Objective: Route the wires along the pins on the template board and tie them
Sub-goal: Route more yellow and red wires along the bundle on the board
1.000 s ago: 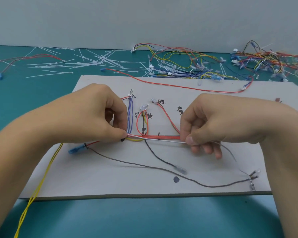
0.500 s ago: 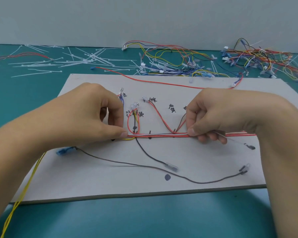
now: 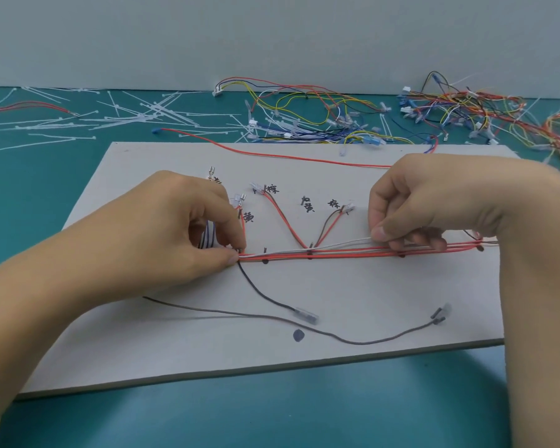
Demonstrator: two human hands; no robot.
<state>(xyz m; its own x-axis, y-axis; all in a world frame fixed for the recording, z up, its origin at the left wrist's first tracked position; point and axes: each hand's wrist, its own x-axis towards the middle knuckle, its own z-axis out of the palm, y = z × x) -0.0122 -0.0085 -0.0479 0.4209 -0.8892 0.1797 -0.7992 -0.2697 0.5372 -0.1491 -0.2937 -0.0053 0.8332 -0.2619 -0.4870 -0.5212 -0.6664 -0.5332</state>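
Bright, even overhead light; soft shadows under forearms; slight wide-angle bowing at edges.

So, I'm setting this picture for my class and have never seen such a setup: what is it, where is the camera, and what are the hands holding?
No machine here: a person works with two bare hands, and the one picture comes from a camera worn on their head, looking down. On a teal table lies a pale template board with handwritten marks and small dark pins. A bundle of red wires runs across it along the pins. The left hand pinches the bundle's left end. The right hand pinches a white wire, raised slightly above the bundle. Two loose dark wires curl over the board's near half. Behind lie scattered white cable ties and tangles of coloured wires.
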